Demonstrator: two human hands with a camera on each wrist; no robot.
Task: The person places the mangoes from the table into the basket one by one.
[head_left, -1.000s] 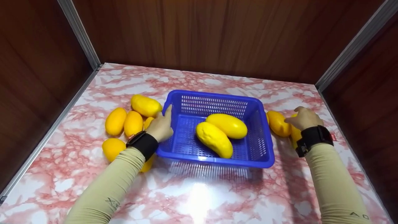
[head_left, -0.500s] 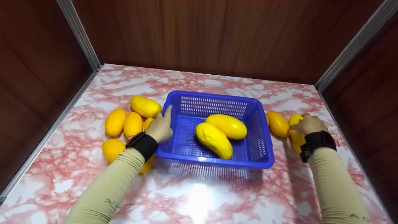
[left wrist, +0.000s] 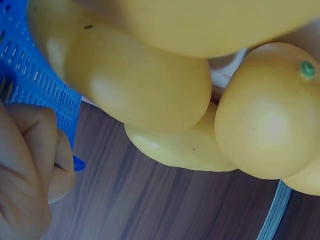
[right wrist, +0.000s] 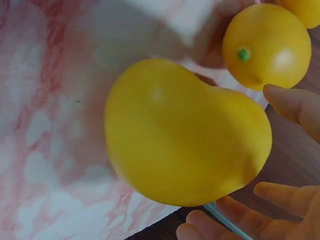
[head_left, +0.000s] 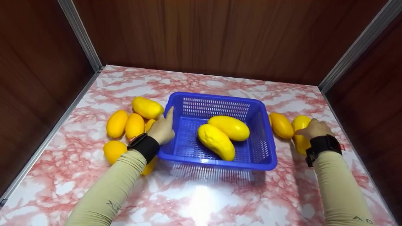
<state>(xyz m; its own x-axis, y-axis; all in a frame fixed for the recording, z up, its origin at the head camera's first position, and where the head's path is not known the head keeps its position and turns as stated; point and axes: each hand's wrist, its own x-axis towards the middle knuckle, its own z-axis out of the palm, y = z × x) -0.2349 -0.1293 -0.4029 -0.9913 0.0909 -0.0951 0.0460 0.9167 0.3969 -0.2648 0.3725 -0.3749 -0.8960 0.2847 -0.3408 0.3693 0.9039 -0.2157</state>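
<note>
My left hand [head_left: 161,129] grips the left rim of a blue plastic basket [head_left: 216,162], index finger stretched along the edge. Curled fingers [left wrist: 62,167] show against the basket wall in the left wrist view. Two long yellow mangoes [head_left: 228,127] lie inside the basket. On the right, my right hand [head_left: 316,129] is over the far right side of a curved yellow mango [head_left: 302,145]. In the right wrist view, thumb and fingers are spread at one end of that mango [right wrist: 182,135], with gaps around it. A deeper yellow mango [head_left: 281,125] lies beside it, toward the basket.
Several mangoes [head_left: 116,123] cluster left of the basket, partly under the left forearm. The red-and-white marbled table [head_left: 176,201] is enclosed by dark wood-patterned panels [head_left: 213,37] with grey metal corner posts [head_left: 83,37].
My right hand has shifted right and slightly toward me, uncovering more of the curved mango. My left hand, the basket and its mangoes have stayed put.
</note>
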